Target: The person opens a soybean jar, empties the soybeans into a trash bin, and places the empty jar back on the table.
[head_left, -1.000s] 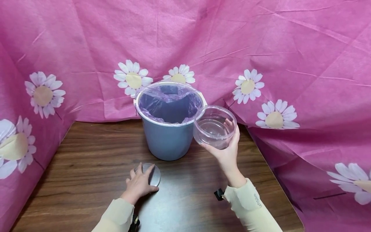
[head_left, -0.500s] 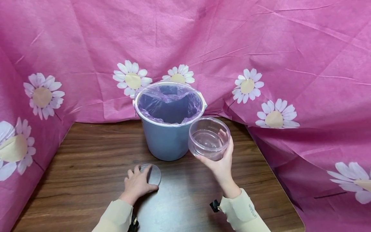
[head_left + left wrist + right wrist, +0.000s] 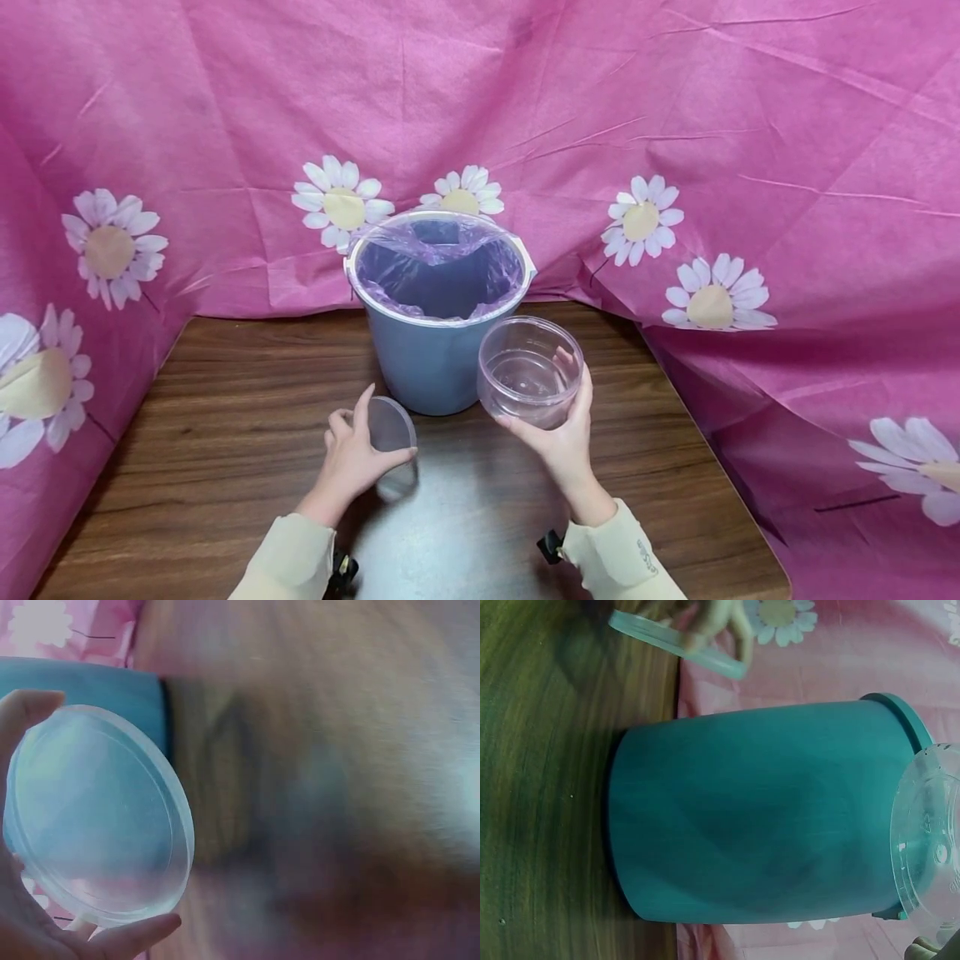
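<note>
My left hand [image 3: 350, 454] pinches a clear round plastic lid [image 3: 392, 427] by its edge, thumb on the near side and index finger on the far side. In the left wrist view the lid [image 3: 101, 814] is tilted, with its raised rim showing. My right hand [image 3: 561, 442] grips a clear round plastic tub [image 3: 525, 375], holding it raised in front of the bin's right side with its open top up. Nothing shows inside the tub. The right wrist view has the tub's underside [image 3: 937, 847] at its right edge, and the lid [image 3: 679, 643] up at the top.
A blue-grey bin [image 3: 431, 367], lined with a thin purple bag [image 3: 495, 283], stands on the brown wooden table [image 3: 247, 375] between and behind the hands. Pink cloth [image 3: 480, 100] printed with white daisies hangs around the back and both sides.
My left hand has lifted the lid off the tabletop and tilted it. The right hand has brought the tub lower, nearer and a little to the left. The bin has stayed put.
</note>
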Demonstrator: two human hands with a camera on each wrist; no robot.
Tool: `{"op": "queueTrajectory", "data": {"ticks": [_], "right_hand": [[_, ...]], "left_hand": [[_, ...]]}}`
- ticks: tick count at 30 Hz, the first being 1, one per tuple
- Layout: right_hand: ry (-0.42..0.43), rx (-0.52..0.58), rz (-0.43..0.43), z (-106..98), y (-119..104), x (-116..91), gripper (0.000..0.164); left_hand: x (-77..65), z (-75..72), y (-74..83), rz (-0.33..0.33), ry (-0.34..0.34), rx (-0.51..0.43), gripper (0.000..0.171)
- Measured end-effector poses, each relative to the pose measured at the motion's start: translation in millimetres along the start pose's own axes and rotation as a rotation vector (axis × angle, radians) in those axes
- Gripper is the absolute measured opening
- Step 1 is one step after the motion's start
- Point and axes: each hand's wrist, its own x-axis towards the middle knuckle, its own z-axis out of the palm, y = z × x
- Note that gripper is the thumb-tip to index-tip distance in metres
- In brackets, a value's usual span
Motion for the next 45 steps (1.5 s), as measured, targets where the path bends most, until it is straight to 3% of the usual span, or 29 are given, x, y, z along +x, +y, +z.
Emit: {"op": "queueTrajectory", "data": {"ticks": [9,17,25,28,31,37,41,45], "right_hand": [[-0.021,-0.007,0.009,2.9,5.9,-9.9,0.122],[-0.037,-0.009,0.054,6.2,8.8,-21.5,0.121],[-0.057,-0.024,0.096,11.7,13.4,-32.7,0.12],[-0.07,-0.017,0.098,14.7,14.3,-35.7,0.12],[-0.086,-0.004,0.086,17.6,14.7,-37.3,0.121],[-0.136,-0.017,0.074,23.1,14.8,-38.9,0.123],[-0.183,-0.008,0.073,25.1,14.3,-39.3,0.123],[-0.221,-0.009,0.053,27.3,13.3,-40.0,0.123]], "left_hand": [[-4.4,-18.4,25.2,0.051,0.074,-0.168,0.11],[-9.6,-35.8,51.0,0.161,0.232,-0.521,0.108],[-15.0,-46.3,57.5,0.211,0.364,-0.579,0.102],[-19.4,-47.2,60.4,0.273,0.432,-0.598,0.095],[-24.4,-47.2,64.1,0.378,0.468,-0.641,0.086],[-32.9,-45.7,73.3,0.592,0.388,-0.762,0.082],[-35.1,-43.7,78.9,0.676,0.305,-0.777,0.08],[-35.5,-40.0,82.6,0.718,0.253,-0.742,0.078]]}}
